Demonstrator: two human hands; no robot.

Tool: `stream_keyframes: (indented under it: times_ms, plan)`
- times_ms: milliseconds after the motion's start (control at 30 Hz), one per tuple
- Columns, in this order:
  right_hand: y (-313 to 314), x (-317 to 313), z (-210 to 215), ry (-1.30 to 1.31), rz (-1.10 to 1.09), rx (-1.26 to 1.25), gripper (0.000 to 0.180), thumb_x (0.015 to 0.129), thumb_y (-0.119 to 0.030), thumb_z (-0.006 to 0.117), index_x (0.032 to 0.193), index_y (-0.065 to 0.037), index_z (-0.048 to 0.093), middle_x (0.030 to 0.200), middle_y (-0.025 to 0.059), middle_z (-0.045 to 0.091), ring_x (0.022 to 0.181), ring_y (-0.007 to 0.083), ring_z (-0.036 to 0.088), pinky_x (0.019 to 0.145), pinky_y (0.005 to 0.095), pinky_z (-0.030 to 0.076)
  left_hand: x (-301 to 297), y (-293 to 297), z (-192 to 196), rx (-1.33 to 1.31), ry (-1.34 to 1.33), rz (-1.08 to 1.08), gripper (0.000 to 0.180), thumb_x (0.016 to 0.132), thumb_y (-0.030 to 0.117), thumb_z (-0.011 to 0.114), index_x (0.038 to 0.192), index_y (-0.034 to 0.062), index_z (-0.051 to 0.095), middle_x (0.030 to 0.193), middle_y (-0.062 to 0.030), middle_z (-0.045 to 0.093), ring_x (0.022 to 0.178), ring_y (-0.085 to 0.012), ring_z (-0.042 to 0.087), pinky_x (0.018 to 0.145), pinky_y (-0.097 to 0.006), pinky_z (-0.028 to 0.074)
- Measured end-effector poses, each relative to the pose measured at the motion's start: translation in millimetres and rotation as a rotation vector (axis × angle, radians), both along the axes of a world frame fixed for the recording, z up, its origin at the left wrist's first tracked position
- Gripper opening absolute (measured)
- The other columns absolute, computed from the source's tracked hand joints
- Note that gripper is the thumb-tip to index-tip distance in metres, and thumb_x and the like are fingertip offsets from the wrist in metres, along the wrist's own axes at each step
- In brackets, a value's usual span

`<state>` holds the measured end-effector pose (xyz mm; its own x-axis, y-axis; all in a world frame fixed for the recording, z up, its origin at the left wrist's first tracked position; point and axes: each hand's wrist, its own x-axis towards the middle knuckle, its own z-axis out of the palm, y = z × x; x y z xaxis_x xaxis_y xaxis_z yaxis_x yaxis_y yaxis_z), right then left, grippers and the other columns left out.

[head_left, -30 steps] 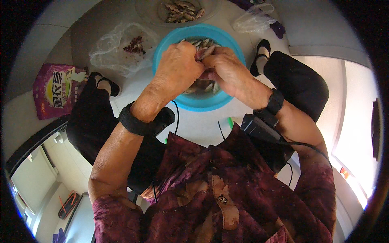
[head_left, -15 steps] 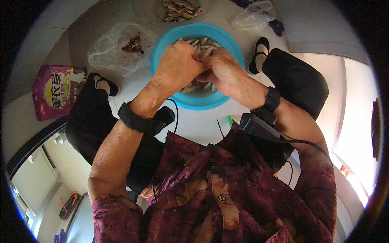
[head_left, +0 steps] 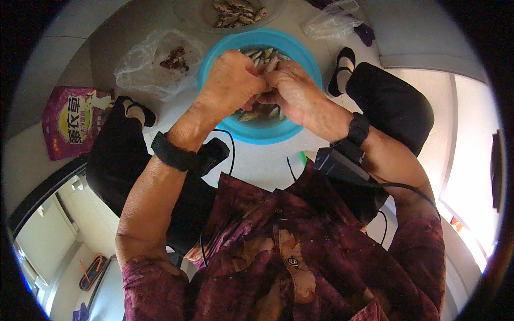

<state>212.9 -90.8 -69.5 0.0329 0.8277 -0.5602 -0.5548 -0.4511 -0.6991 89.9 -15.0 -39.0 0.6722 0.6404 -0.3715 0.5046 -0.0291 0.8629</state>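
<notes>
A light-blue basin on the floor between my feet holds water and several small silvery fish. Above it my two hands meet, fingertips close together. Between them is one small fish, its pale body showing past the fingers. My left hand is closed, its fingers bent in against the fish. Curled round the same fish, my right hand is closed too. The fingers hide most of what happens at the fish's belly.
Left of the basin lies a clear plastic bag with dark red-brown scraps. Beyond the basin stands a clear bowl of fish. A purple package leans near my left foot. Another plastic bag lies at the far right.
My left hand has tilted slightly, and its fingers have shifted down around the fish. The right hand stays almost in place.
</notes>
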Motion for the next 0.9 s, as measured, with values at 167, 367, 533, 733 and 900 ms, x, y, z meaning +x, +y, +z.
stream_keyframes:
  times_ms: [167,367,533,733,900]
  plan:
    - [-0.8,6.1,-8.0,-0.033,0.047,0.044,0.020,0.076,0.002,0.049,0.094,0.002,0.058,0.089,0.0123,0.062,0.078,0.0230,0.062,0.070,0.0343,0.050,-1.5,1.3,1.4,-0.038,-0.014,0.011,0.016,0.068,0.008,0.062,0.064,-0.0078,0.062,0.053,-0.0134,0.060,0.046,-0.0175,0.061,0.044,-0.027,0.050]
    - [3.3,7.6,5.3,-0.104,0.065,0.080,0.022,0.074,0.005,0.052,0.096,0.003,0.054,0.090,0.0116,0.059,0.078,0.0227,0.062,0.073,0.0331,0.051,-7.8,6.1,4.5,-0.102,-0.097,0.056,0.013,0.070,0.006,0.058,0.070,-0.0067,0.059,0.060,-0.0103,0.060,0.053,-0.0159,0.059,0.049,-0.027,0.049]
    - [7.4,8.8,23.9,-0.244,0.060,0.140,0.040,0.076,0.005,0.053,0.114,0.003,0.043,0.099,0.0116,0.053,0.086,0.0221,0.061,0.079,0.0314,0.053,-9.7,11.8,7.3,-0.029,-0.133,0.080,0.012,0.070,0.003,0.058,0.073,-0.0076,0.060,0.060,-0.0097,0.059,0.053,-0.0150,0.059,0.048,-0.027,0.049]
    - [9.4,11.3,30.4,-0.217,0.033,0.244,0.052,0.077,0.004,0.052,0.127,0.001,0.037,0.103,0.0130,0.051,0.091,0.0225,0.060,0.083,0.0325,0.053,-8.2,10.8,10.0,0.048,-0.227,0.149,0.017,0.069,0.004,0.060,0.080,-0.0086,0.061,0.065,-0.0100,0.061,0.058,-0.0154,0.060,0.050,-0.027,0.049]
    - [13.7,13.5,31.2,-0.276,0.058,0.321,0.055,0.075,0.000,0.053,0.127,0.009,0.037,0.094,0.0151,0.055,0.084,0.0239,0.062,0.075,0.0298,0.054,-7.3,11.9,10.7,0.307,-0.276,0.103,0.019,0.070,0.005,0.060,0.086,-0.0056,0.062,0.068,-0.0130,0.063,0.061,-0.0161,0.059,0.058,-0.029,0.049]
